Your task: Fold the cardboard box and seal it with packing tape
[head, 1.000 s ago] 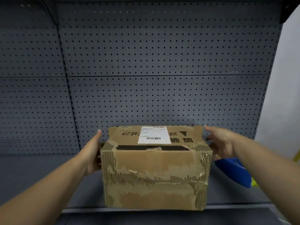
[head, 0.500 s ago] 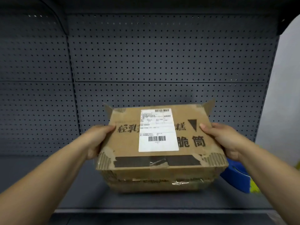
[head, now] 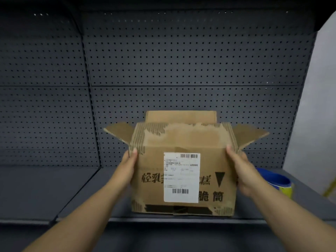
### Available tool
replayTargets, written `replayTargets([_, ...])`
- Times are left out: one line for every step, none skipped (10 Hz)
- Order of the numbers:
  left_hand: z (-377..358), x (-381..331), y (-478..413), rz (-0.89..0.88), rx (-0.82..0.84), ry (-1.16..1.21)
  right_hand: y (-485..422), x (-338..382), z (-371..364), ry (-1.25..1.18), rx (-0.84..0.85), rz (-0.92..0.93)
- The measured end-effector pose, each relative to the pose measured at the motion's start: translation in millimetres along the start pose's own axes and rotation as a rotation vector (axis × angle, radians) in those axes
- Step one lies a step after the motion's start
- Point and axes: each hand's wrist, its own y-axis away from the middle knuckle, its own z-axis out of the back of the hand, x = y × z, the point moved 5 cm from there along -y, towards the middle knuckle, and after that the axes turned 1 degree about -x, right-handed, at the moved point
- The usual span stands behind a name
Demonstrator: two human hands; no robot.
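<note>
Fingers hidden behind box [head: 209, 142] sides; left hand [head: 129, 166] and right hand [head: 240, 170] grip it, thumbs in front. Blue tape roll [head: 274, 179] half-hidden by right wrist. Shelf [head: 45, 188], pegboard [head: 181, 60] behind.

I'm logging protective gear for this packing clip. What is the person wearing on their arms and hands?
Nothing shows. The left hand and right hand are bare, without gloves or visible rings. The left forearm and right forearm are bare too: no sleeve, watch or band in view down to the picture's lower edge.
</note>
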Motion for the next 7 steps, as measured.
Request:
replayTargets([-5.9,-13.1,-6.1,0.007,-0.106,0.163,-14.6,-0.9,-4.1,-0.061,-0.188,0.008])
replayTargets([-8.0,-17.7,-15.3,0.007,-0.217,0.176,-19.6,-2.8,-14.5,-0.06,-0.258,0.047])
replayTargets([-7.9,-8.0,-24.3,0.007,-0.302,0.139,-23.9,-7.0,-20.7,-0.051,-0.28,0.07])
replayTargets([-11.8,-1.0,-30.4,-0.028,-0.308,0.147,-27.4,-7.2,-22.7,-0.017,-0.281,0.079])
replayTargets([-12.4,1.5,-39.1,-0.033,-0.297,0.169,-35.2,-4.5,-22.5,0.021,-0.263,0.078])
replayTargets([-11.5,3.6,-41.8,0.031,-0.231,0.182,-27.0,-3.4,-24.8,0.048,-0.217,-0.027])
replayTargets([1.9,-1.1,-42.7,0.08,-0.254,0.296,-12.6,21.4,-11.2,-0.015,-0.207,-0.096])
